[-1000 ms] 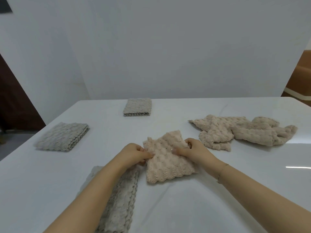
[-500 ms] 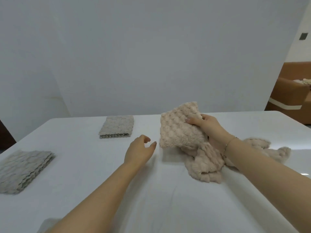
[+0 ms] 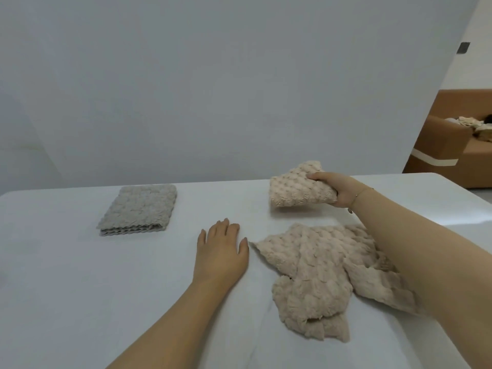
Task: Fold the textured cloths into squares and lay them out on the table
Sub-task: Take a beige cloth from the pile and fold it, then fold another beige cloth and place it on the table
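Nothing here for me to read: no words, labels, brands, numbers or signs on anything in front of me.

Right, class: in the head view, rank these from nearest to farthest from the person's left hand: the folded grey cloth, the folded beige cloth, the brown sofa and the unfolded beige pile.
From the left hand:
1. Unfolded beige pile, just to its right on the table.
2. Folded grey cloth, further back on the left.
3. Folded beige cloth, back right, held in the right hand.
4. Brown sofa, beyond the table, far right.
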`<state>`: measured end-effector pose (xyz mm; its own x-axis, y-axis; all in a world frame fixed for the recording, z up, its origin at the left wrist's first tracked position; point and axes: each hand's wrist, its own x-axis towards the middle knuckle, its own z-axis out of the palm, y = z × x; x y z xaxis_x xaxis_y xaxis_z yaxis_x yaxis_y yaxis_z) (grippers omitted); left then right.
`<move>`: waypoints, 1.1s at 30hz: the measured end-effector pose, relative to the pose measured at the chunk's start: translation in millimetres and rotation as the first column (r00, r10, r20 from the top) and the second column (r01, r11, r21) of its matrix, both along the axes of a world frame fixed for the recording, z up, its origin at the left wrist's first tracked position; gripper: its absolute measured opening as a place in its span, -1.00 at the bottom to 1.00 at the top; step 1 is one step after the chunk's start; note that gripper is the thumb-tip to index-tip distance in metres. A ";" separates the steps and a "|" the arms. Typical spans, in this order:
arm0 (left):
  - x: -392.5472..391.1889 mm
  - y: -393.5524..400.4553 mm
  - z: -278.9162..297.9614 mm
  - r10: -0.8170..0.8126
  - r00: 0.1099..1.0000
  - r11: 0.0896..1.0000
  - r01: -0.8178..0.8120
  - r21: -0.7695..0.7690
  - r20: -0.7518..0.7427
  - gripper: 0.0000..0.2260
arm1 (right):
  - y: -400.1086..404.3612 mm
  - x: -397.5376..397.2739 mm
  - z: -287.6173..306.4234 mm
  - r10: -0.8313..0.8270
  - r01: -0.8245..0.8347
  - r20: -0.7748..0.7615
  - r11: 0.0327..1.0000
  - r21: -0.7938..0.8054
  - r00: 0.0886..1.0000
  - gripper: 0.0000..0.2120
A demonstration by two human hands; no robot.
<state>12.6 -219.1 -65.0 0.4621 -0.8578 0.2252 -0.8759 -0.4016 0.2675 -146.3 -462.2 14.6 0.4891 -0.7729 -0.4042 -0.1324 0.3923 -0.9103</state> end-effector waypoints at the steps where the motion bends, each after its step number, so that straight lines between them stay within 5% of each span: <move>1: 0.8 -1.7 -0.7 0.002 1.000 1.000 -0.001 -0.009 0.006 -0.60 | -6.6 -0.5 -5.2 0.009 -0.008 -0.029 1.000 0.008 1.000 -0.79; 7: 3.1 -8.2 0.6 0.010 1.000 1.000 -0.010 -0.003 0.011 -0.58 | -21.9 -5.0 -17.2 0.060 -0.073 -0.218 0.996 -0.053 0.974 -0.61; 17: 5.8 -13.5 -2.0 0.022 1.000 0.999 -0.022 -0.038 0.022 -0.60 | -28.3 -0.6 -13.2 -0.117 -0.115 -0.471 0.894 -0.434 0.874 -0.31; 22: 5.1 -14.0 4.3 0.020 1.000 0.998 -0.022 -0.057 -0.023 -0.65 | -9.7 -6.7 -4.0 -0.271 -0.131 -0.472 0.742 -0.658 0.839 -0.43; 26: -0.1 -8.3 12.0 -0.061 0.989 0.983 0.036 -0.179 -0.135 -0.69 | 35.0 -25.6 15.2 -0.140 -0.291 -0.512 0.684 -0.668 0.847 -0.55; 33: -32.7 25.3 17.4 -0.401 0.912 0.885 0.363 -0.292 -0.084 -0.72 | 135.0 -81.9 24.8 0.050 -0.475 -0.551 0.576 -0.666 0.833 -0.79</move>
